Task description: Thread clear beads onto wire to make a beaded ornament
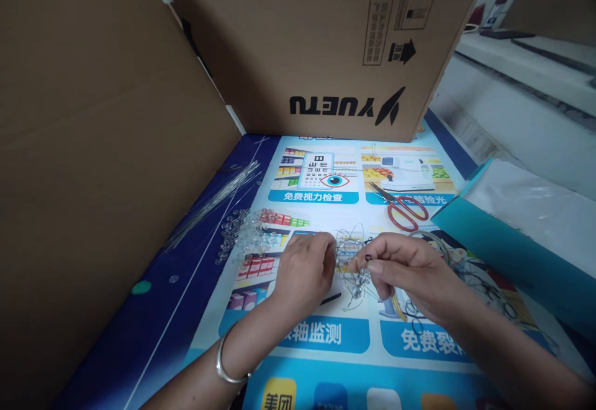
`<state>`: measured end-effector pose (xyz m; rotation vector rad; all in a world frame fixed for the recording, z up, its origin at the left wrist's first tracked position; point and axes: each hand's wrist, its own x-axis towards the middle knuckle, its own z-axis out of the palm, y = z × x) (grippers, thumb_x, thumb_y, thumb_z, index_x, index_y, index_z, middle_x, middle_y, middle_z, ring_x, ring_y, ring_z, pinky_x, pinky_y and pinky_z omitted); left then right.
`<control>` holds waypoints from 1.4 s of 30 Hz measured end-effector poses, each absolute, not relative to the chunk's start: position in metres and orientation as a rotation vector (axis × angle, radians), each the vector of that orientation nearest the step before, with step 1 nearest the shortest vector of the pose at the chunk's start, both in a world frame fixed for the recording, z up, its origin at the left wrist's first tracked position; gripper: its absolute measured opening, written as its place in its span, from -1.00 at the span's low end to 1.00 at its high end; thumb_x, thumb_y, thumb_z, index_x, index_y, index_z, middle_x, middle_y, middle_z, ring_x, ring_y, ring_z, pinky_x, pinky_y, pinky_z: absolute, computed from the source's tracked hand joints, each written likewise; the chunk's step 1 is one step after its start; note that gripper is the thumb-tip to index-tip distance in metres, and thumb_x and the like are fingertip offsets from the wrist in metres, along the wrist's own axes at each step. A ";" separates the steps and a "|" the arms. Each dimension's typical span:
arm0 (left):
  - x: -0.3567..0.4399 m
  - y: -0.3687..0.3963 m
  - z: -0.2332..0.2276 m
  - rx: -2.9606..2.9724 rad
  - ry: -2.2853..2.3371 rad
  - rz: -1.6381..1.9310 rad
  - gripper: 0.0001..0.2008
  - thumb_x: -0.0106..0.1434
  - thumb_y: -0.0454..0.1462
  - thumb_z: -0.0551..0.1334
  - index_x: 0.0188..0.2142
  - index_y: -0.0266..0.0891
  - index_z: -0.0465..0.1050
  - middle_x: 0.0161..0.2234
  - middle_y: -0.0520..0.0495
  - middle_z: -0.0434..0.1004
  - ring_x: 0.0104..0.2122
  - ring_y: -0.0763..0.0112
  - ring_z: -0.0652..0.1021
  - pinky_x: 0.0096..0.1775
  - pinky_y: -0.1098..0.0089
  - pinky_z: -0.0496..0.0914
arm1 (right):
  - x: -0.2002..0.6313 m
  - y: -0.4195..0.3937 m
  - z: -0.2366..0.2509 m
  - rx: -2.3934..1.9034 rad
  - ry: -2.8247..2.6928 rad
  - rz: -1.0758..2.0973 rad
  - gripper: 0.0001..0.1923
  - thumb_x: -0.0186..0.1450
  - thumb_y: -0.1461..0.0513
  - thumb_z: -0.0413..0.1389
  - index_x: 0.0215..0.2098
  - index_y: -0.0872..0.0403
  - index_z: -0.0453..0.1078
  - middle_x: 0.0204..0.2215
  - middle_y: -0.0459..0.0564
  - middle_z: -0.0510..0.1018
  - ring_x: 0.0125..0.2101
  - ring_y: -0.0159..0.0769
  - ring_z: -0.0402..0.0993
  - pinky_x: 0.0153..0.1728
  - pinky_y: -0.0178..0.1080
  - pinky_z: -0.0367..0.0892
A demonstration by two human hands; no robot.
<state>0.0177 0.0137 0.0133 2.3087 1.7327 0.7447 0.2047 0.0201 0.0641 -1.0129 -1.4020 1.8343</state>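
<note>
My left hand (305, 267) and my right hand (400, 267) meet over a printed poster (326, 335), both pinching a small bundle of clear beads strung on thin wire (351, 267). The right fingers also hold a tiny black ring at the bundle's edge. A silver bangle (226, 360) circles my left wrist. A pile of loose clear beads (246, 239) lies just left of my left hand. Beyond it rests a bunch of clear thin rods (218, 199).
Red-handled scissors (405, 208) lie behind my right hand. A large cardboard box (326, 43) stands at the back, and another cardboard wall (93, 149) on the left. A teal box with a plastic sheet (516, 230) sits at right, with wire loops (484, 286) beside it.
</note>
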 end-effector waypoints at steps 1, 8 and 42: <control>0.018 0.013 0.013 2.340 1.752 0.718 -0.87 0.21 -0.36 0.02 -0.35 -0.25 0.32 -0.46 -0.08 0.43 -0.40 0.29 0.40 -0.30 0.30 0.21 | 0.205 0.020 0.064 -1.010 -1.407 1.834 -0.86 0.19 0.20 0.12 -0.36 0.14 0.38 -0.61 -0.13 0.40 -0.64 -0.52 0.26 -0.60 -0.40 0.11; 0.018 0.010 0.015 2.452 1.821 0.609 -0.88 0.19 -0.39 0.02 -0.35 -0.24 0.31 -0.48 -0.05 0.42 -0.41 0.28 0.41 -0.29 0.29 0.21 | 0.208 0.022 0.063 -1.013 -1.415 1.850 -0.85 0.20 0.20 0.12 -0.37 0.16 0.37 -0.49 -0.06 0.46 -0.61 -0.53 0.27 -0.56 -0.40 0.16; 0.008 0.025 0.023 1.714 1.575 0.756 -0.91 0.19 -0.29 0.06 -0.41 -0.20 0.31 -0.46 0.06 0.47 -0.45 0.47 0.44 -0.40 0.47 0.23 | 0.212 0.024 0.063 -0.988 -1.396 1.832 -0.86 0.21 0.20 0.12 -0.32 0.13 0.42 -0.45 -0.05 0.47 -0.58 -0.54 0.30 -0.53 -0.41 0.23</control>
